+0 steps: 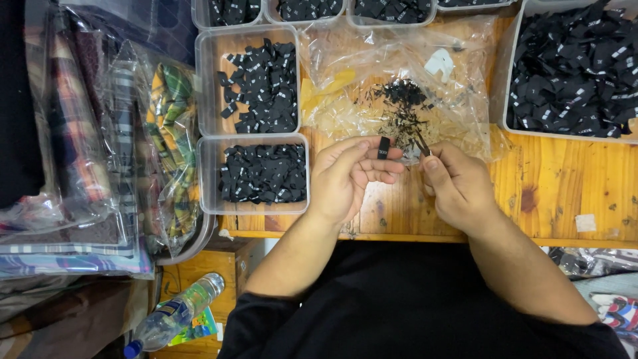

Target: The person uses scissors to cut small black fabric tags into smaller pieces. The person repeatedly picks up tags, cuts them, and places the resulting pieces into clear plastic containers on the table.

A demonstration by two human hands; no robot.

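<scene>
Head view, looking down at a wooden table (565, 193). Left hand (345, 176) pinches a small black fabric label (383, 147) between thumb and fingertips, label upright just above the index finger. Right hand (458, 186) pinches a thin dark tool (421, 141), looks like tweezers or small snips but too small to tell; its tip points up-left, near the label, contact unclear. Both hands sit close together over the table's front edge, fingers curled, not spread

Just behind the hands: crumpled clear plastic bag (399, 86) lying flat, with a scatter of black thread scraps (402, 106) and some yellowish bits on it

Left of the hands: two clear plastic tubs, near tub (207, 173) and far tub (206, 80), both holding piles of black labels. More such tubs along the top edge. Large tray at right (515, 86) heaped with the same black labels

Far left: bagged plaid fabrics (86, 133) stacked beside the table. Bottom left: plastic water bottle (173, 316) lying on its side below table level
</scene>
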